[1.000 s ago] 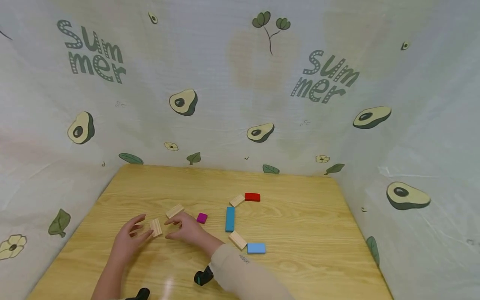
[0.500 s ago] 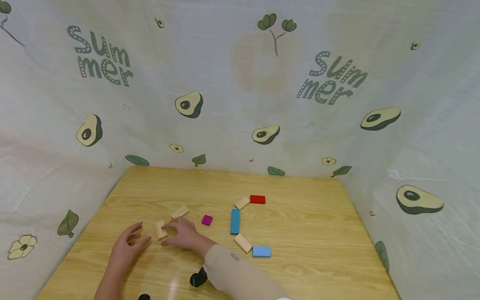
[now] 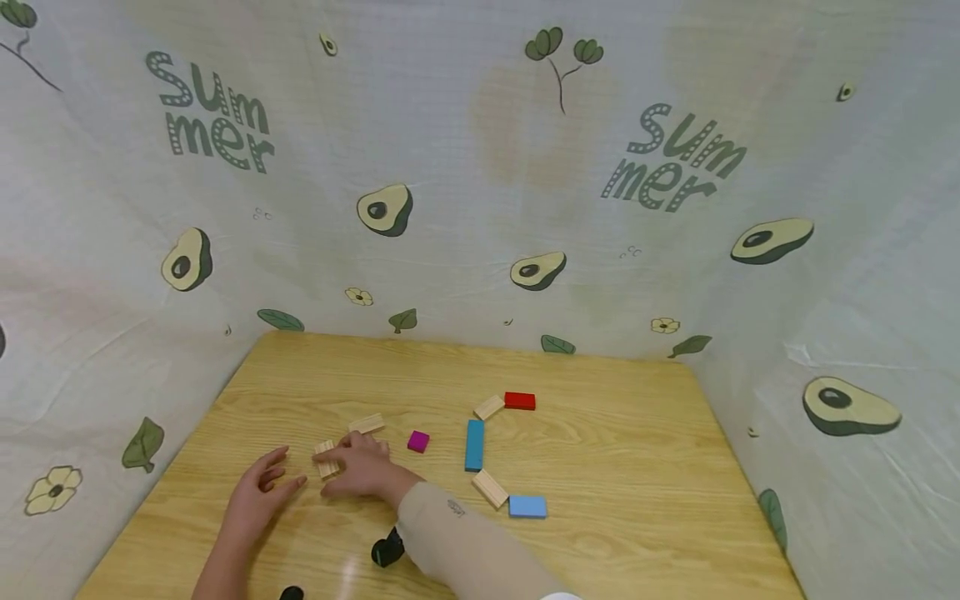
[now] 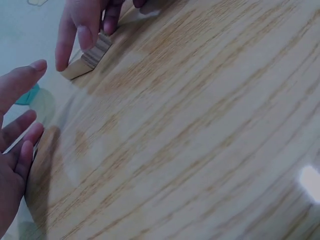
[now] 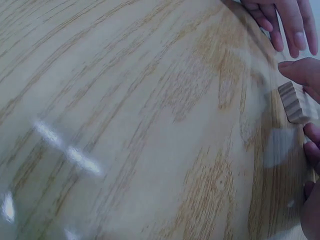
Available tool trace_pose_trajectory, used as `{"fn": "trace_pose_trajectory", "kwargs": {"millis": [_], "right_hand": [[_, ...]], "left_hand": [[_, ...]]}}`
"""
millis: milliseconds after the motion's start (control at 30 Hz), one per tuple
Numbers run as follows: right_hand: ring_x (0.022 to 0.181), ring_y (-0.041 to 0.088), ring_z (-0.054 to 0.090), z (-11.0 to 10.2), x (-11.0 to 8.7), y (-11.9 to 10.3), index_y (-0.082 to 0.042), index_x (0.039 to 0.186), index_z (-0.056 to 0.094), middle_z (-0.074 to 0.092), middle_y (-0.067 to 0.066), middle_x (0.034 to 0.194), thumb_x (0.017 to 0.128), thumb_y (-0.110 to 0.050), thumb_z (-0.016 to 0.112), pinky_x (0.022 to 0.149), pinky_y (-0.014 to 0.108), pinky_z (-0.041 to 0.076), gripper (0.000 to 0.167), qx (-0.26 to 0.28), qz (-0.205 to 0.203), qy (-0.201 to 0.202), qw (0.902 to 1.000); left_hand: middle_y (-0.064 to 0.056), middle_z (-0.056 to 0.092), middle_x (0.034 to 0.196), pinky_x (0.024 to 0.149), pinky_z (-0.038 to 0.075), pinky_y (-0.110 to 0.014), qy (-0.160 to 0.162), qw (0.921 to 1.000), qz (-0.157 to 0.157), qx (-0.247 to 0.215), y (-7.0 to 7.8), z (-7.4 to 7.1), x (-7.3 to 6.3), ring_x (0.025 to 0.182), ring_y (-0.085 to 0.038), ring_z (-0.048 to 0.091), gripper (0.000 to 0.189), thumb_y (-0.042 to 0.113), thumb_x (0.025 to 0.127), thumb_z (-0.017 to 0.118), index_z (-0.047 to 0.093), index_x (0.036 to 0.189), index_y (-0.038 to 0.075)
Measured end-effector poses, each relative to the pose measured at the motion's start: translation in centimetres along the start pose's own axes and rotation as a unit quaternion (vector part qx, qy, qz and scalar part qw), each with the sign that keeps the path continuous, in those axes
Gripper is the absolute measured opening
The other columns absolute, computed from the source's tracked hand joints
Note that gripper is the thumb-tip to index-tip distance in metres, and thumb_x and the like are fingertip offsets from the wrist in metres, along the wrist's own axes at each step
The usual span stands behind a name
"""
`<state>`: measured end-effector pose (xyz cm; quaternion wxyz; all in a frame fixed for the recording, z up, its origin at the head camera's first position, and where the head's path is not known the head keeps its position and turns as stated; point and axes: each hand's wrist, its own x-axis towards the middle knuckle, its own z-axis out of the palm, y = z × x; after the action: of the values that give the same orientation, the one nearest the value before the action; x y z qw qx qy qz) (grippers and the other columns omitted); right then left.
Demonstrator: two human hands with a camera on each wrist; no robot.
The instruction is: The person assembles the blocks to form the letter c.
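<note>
In the head view, my right hand point(image 3: 366, 468) is over a small striped wooden block point(image 3: 327, 470) lying on the table at the left. Its index finger and thumb pinch the block, as the left wrist view also shows with the wooden block point(image 4: 95, 52) between them. The other fingers of that hand lie close to a second plain wooden block point(image 3: 367, 423). My left hand point(image 3: 257, 497) is just left of the striped block, fingers loosely bent and apart, holding nothing. A magenta cube point(image 3: 418, 442) sits to the right of the right hand.
Further right is a broken line of blocks: red point(image 3: 520, 401), plain wood point(image 3: 489, 407), dark blue point(image 3: 475, 446), another plain wood point(image 3: 491, 489) and light blue point(image 3: 528, 507). A printed cloth point(image 3: 450, 167) rises behind and beside the wooden table point(image 3: 615, 450).
My right hand has moved left and its finger and thumb have come around the striped block. The left thumb, earlier at that block, has drawn away. The head view has shifted slightly.
</note>
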<state>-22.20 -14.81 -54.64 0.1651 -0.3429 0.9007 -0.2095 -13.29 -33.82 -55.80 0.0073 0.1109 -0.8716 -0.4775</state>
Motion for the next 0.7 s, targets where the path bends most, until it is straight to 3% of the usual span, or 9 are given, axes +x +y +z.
{"fn": "trace_pose_trajectory", "kwargs": {"millis": [67,267,333,567,700], "right_hand": [[0.104,0.003,0.039,-0.1,0.1,-0.1,-0.053,0.132,0.054,0.045,-0.016,0.119,0.084,-0.05,0.071,0.08,0.029,0.027,0.051,0.001,0.006,-0.001,1.0],[0.108,0.002,0.042,0.0,0.2,0.4,-0.046,0.116,0.067,0.049,-0.017,0.115,0.081,-0.046,0.076,0.082,0.026,0.03,0.035,0.021,0.012,0.019,0.9995],[0.106,0.002,0.043,0.1,0.2,0.6,-0.044,0.108,0.07,0.049,-0.017,0.111,0.08,-0.045,0.078,0.083,0.025,0.03,0.029,0.027,0.012,0.027,0.9992],[0.106,0.003,0.046,0.2,-0.3,1.1,-0.034,0.085,0.073,0.053,-0.016,0.104,0.078,-0.035,0.083,0.086,0.025,0.032,0.013,0.039,0.007,0.051,0.9979],[0.111,0.005,0.047,0.0,-0.6,1.4,-0.03,0.077,0.072,0.057,-0.016,0.104,0.078,-0.03,0.083,0.087,0.025,0.033,0.012,0.031,-0.007,0.053,0.9981]], "left_hand": [[-0.028,0.039,0.144,0.092,0.037,-0.019,-0.001,1.0,-0.002,0.001,-0.1,0.1,0.1,0.125,-0.04,0.044,0.075,0.035,0.091,0.07,0.034,0.148,0.0],[-0.028,0.038,0.144,0.102,0.034,-0.052,-0.002,1.0,0.001,-0.004,-0.3,0.2,0.2,0.125,-0.042,0.043,0.078,0.035,0.091,0.07,0.032,0.149,-0.001],[-0.029,0.038,0.144,0.102,0.033,-0.054,-0.002,1.0,0.002,-0.005,-0.3,0.2,0.2,0.125,-0.042,0.043,0.078,0.035,0.091,0.07,0.032,0.149,-0.001],[-0.027,0.04,0.144,0.1,0.035,-0.054,0.014,0.9998,0.009,-0.007,0.3,0.5,0.2,0.124,-0.042,0.045,0.074,0.032,0.091,0.071,0.036,0.147,-0.001],[-0.023,0.043,0.143,0.095,0.041,-0.037,0.02,0.9997,0.006,-0.015,1.1,0.7,0.1,0.123,-0.037,0.046,0.07,0.033,0.091,0.07,0.039,0.146,0.002]]}}
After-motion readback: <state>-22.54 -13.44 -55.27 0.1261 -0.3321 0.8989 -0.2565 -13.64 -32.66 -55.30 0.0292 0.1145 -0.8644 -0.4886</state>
